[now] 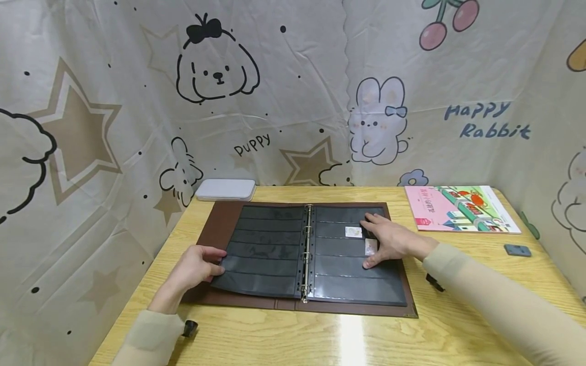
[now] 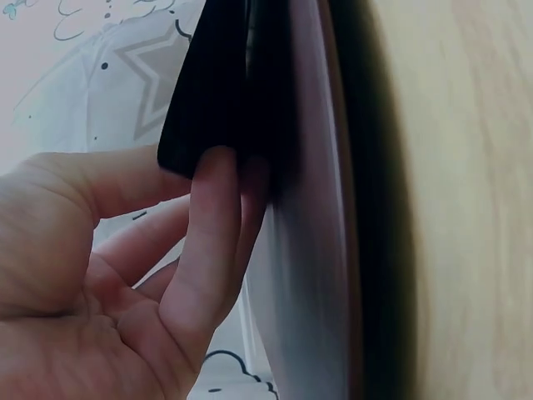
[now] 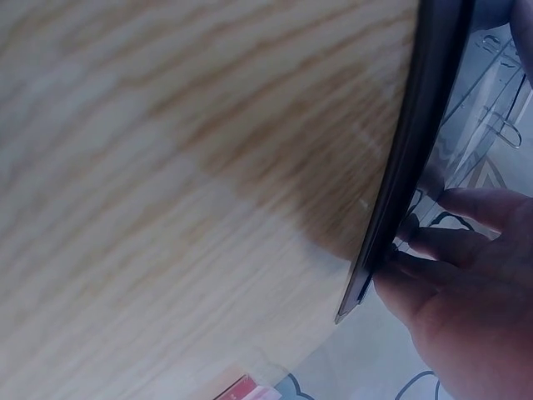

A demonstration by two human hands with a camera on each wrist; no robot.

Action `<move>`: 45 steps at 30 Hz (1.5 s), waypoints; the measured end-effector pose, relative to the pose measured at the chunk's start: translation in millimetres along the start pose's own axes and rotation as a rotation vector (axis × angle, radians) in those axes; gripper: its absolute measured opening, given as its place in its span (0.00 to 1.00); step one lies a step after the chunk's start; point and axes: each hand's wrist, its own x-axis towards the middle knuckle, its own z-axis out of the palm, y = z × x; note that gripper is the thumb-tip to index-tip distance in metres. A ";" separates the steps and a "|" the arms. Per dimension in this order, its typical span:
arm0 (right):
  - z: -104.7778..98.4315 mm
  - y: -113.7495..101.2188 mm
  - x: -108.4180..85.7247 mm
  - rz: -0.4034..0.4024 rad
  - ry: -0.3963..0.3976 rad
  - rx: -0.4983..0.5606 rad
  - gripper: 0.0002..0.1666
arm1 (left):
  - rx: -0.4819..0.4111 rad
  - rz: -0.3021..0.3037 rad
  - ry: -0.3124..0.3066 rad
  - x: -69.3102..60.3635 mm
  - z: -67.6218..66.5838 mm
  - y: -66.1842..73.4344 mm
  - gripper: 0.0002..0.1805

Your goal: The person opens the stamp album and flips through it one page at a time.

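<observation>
A brown ring binder (image 1: 214,219) lies spread on the table, with black pocket pages on both sides of its metal rings (image 1: 308,244). At its left, my left hand (image 1: 194,265) pinches the outer edge of the left black page (image 1: 265,254). The left wrist view shows thumb and fingers on opposite faces of that page (image 2: 221,92), off the cover. My right hand (image 1: 389,238) rests on the right black page (image 1: 352,287) with fingers spread. Beside its fingers sit two small stamp-like pieces, one pale (image 1: 353,232), the other (image 1: 371,247) partly covered by the hand.
A white flat case (image 1: 226,189) stands at the back left. At the back right lies a pink illustrated book (image 1: 462,208), with a small dark blue object (image 1: 517,250) nearer me. Printed curtains (image 1: 297,91) enclose the wooden table (image 1: 274,338).
</observation>
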 end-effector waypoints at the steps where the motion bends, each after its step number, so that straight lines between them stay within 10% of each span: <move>1: -0.3 -0.5 0.0 -0.003 0.002 -0.002 0.80 | -0.008 -0.004 -0.002 0.0 0.0 -1.3 0.26; 13: -2.0 -2.0 -0.6 -0.002 0.004 -0.005 0.80 | 0.050 0.004 0.057 -2.4 1.7 -0.6 0.23; 26: -11.0 4.9 6.5 -0.003 0.074 0.023 0.67 | 0.430 0.290 0.192 -15.9 26.0 15.0 0.32; 33: -22.5 16.6 12.8 0.045 0.112 0.020 0.60 | 0.540 0.420 0.055 -20.2 49.4 22.2 0.46; 45: -23.8 22.7 30.7 0.088 0.065 -0.020 0.68 | 0.575 0.355 -0.189 -23.7 71.0 33.0 0.51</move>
